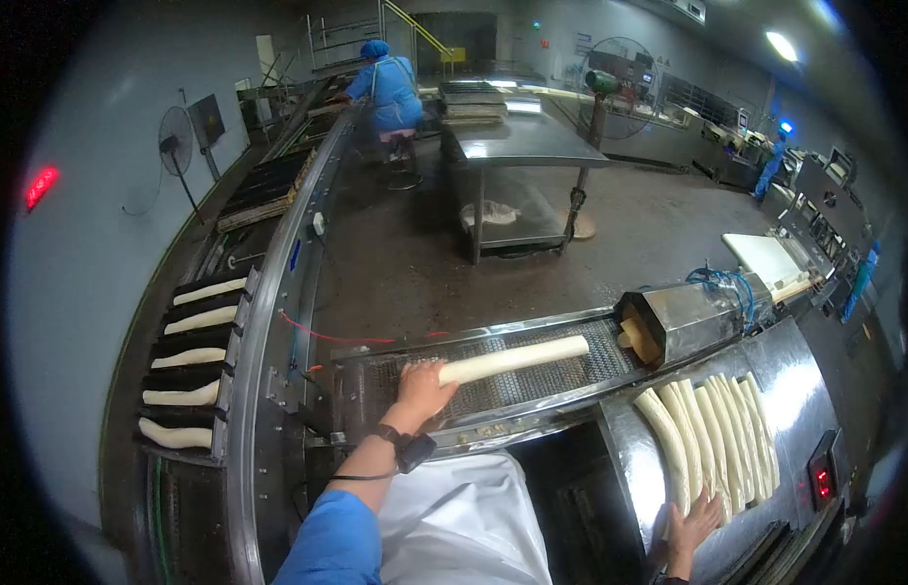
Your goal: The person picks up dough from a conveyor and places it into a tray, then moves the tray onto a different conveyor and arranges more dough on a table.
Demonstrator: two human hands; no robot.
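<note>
My left hand (422, 386) grips one end of a long pale dough log (517, 359) that lies across a metal mesh conveyor (532, 390). My right hand (690, 524) rests flat, fingers spread, on a steel table (800, 390) at the near ends of several dough logs (712, 439) lying side by side. A black band with a cable sits on my left wrist. I wear a blue sleeve and a white apron.
Left, a curved conveyor carries black trays (186, 390) each holding a dough log. A steel machine outlet (669, 322) feeds the mesh belt. A person in blue (391, 93) works far back beside a steel table (517, 146). Another person in blue (769, 168) stands far right.
</note>
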